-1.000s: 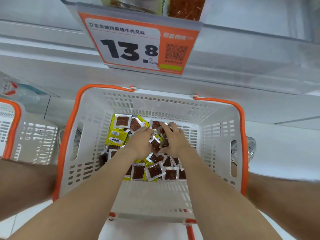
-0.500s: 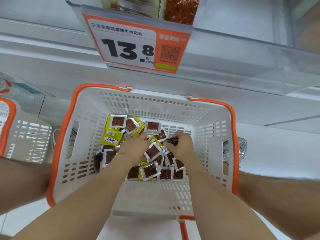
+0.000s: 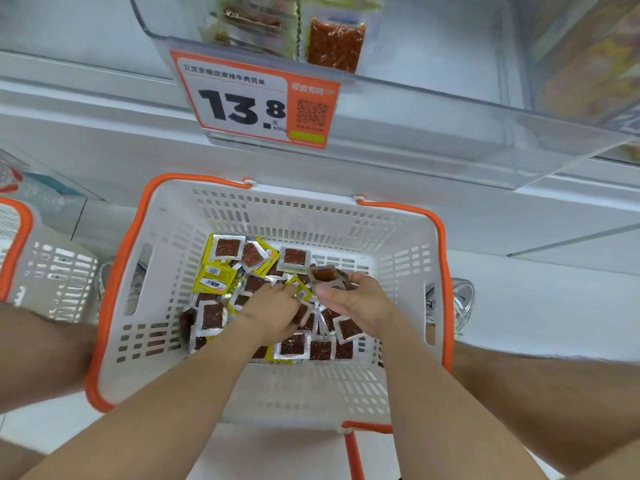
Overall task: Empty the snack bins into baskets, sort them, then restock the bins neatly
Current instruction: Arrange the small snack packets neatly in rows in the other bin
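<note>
A white basket with an orange rim (image 3: 114, 265) sits between my knees, holding several small square snack packets (image 3: 227, 247), brown on one face and yellow on the other. My right hand (image 3: 353, 299) holds a small stack of packets (image 3: 323, 274) between thumb and fingers, just above the pile. My left hand (image 3: 273, 306) reaches down into the pile beside it, fingers bent on a packet; what it grasps is hidden. Above, a clear plastic bin (image 3: 398, 109) on the shelf carries an orange price tag (image 3: 256, 98) reading 13.8.
A second white basket with an orange rim (image 3: 20, 244) stands at the left. My bare knees (image 3: 540, 386) flank the basket. A grey shoe (image 3: 462, 303) shows at the right. Larger snack bags (image 3: 336, 43) lie in the bin overhead. An orange handle (image 3: 353, 452) hangs at the front.
My right hand has lifted slightly and gathered packets into a stack. The left hand has shifted right within the pile. The view tilted up toward the shelf bin.
</note>
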The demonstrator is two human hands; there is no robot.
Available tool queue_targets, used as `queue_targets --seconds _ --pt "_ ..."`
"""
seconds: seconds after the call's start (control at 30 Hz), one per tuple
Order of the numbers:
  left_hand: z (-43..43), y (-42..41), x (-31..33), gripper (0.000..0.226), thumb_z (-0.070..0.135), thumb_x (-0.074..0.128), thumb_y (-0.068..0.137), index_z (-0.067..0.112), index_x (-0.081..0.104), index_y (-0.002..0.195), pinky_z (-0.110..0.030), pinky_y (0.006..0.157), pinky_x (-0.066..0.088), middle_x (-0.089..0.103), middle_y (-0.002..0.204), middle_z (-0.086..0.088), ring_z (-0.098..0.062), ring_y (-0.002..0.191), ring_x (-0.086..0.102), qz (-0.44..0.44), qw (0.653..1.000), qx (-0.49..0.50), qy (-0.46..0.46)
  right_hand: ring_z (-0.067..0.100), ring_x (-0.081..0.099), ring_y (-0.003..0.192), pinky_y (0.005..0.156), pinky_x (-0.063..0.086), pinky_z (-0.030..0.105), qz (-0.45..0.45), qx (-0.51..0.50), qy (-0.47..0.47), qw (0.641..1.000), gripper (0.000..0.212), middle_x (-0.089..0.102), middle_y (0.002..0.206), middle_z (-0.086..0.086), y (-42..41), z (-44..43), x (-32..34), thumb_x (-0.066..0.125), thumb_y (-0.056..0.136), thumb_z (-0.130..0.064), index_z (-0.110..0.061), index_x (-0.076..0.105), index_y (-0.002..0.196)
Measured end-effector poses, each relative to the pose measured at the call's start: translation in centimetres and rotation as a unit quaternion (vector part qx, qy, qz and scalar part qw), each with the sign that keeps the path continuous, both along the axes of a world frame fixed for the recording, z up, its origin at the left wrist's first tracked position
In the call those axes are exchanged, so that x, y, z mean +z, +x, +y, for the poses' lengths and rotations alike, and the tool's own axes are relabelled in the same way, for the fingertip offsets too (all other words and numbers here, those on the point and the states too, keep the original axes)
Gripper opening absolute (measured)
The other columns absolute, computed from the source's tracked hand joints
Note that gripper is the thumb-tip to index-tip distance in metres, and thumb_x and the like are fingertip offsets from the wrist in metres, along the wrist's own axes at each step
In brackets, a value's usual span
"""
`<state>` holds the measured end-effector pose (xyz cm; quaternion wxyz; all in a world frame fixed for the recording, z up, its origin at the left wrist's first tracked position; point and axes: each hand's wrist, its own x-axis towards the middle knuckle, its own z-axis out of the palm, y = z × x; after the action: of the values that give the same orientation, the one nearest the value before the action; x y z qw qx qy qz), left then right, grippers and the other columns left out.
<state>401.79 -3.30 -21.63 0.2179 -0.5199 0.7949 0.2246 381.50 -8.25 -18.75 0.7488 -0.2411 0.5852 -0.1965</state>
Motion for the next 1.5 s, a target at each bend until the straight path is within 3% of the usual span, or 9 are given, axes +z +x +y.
queue_targets --seconds 0.2,0.37,0.5,0.7,0.8,1.03,1.23,1.33,1.5 --pt "-0.9 1.6 1.5 0.047 0.026 0.057 0.107 0.016 0.037 0.065 -0.039 0.060 0.036 0.037 0.060 -0.002 -0.023 0.058 0.041 0.274 0.871 0.408 -0.014 0.034 0.078 0.093 0.082 0.064 0.038 0.100 -0.002 -0.086 0.991 0.024 0.075 0.106 0.021 0.2 -1.1 1.6 0.080 0.086 0.003 -0.004 0.067 0.105" --pt "-2.4 1.9 6.7 0.021 0.015 0.065 0.103 0.019 0.048 0.091 -0.044 0.087 0.063 0.046 0.092 -0.008 -0.029 0.089 0.061 0.438 0.656 0.597 0.146 0.010 0.069 0.081 0.071 0.052 0.017 0.208 0.113 -0.250 0.939 0.026 0.076 0.096 0.006 1.5 -1.6 4.4 0.084 0.084 -0.008 -0.008 0.074 0.108" --pt "-3.2 2.5 10.7 0.028 0.010 0.059 0.104 -0.002 0.055 0.129 -0.050 0.097 0.059 0.053 0.142 -0.017 -0.038 0.113 0.070 0.540 0.501 0.646 0.198 0.013 0.069 0.092 0.084 0.055 0.031 0.273 0.213 -0.377 0.859 0.033 0.072 0.100 -0.009 3.4 -1.4 7.3 0.084 0.081 -0.022 -0.025 0.065 0.108" --pt "-2.3 3.1 17.7 0.043 0.039 0.058 0.105 0.004 0.064 0.130 -0.062 0.101 0.054 0.068 0.126 -0.025 -0.051 0.107 0.070 0.586 0.476 0.612 0.237 0.032 0.069 0.067 0.055 0.046 0.035 0.474 0.396 -0.566 0.546 0.051 0.067 0.092 -0.002 5.6 -0.1 13.0 0.085 0.075 -0.044 -0.026 0.054 0.111" --pt "-1.8 3.9 20.8 0.039 0.017 0.066 0.102 0.006 0.056 0.137 -0.062 0.098 0.055 0.065 0.134 -0.017 -0.044 0.107 0.073 0.586 0.507 0.583 0.244 0.033 0.069 0.060 0.049 0.049 0.036 0.492 0.430 -0.587 0.477 0.062 0.066 0.091 -0.001 6.4 0.3 16.2 0.093 0.066 -0.043 -0.023 0.058 0.112" --pt "-1.3 5.6 27.3 0.028 -0.001 0.053 0.104 0.000 0.061 0.131 -0.057 0.084 0.062 0.075 0.114 -0.023 -0.037 0.098 0.076 0.613 0.527 0.545 0.224 0.020 0.061 0.119 0.097 0.054 0.033 0.285 0.430 -0.552 0.655 0.068 0.061 0.134 -0.004 6.6 0.4 23.5 0.070 0.073 -0.018 -0.031 0.054 0.138" --pt "0.8 5.7 32.6 0.033 0.009 0.051 0.108 0.012 0.057 0.140 -0.051 0.084 0.062 0.070 0.131 -0.016 -0.033 0.107 0.072 0.660 0.553 0.464 0.207 0.010 0.065 0.081 0.073 0.058 0.028 0.233 0.239 -0.549 0.766 0.059 0.062 0.109 -0.009 6.5 1.1 29.0 0.087 0.078 -0.051 -0.036 0.063 0.130" --pt "1.7 5.7 34.2 0.047 -0.001 0.060 0.101 0.018 0.056 0.143 -0.047 0.091 0.059 0.068 0.137 -0.011 -0.035 0.122 0.068 0.684 0.579 0.398 0.196 0.021 0.071 0.071 0.073 0.063 0.046 0.177 0.202 -0.490 0.829 0.060 0.062 0.103 0.002 6.5 0.9 30.4 0.089 0.080 -0.037 -0.038 0.060 0.133" --pt "2.3 5.0 34.1 0.058 -0.014 0.066 0.092 0.016 0.056 0.141 -0.059 0.108 0.049 0.071 0.129 -0.017 -0.042 0.123 0.066 0.669 0.619 0.400 0.094 0.023 0.077 0.080 0.068 0.065 0.037 0.104 0.135 -0.402 0.900 0.055 0.068 0.107 0.015 5.9 1.4 32.7 0.084 0.085 -0.001 -0.029 0.060 0.126"
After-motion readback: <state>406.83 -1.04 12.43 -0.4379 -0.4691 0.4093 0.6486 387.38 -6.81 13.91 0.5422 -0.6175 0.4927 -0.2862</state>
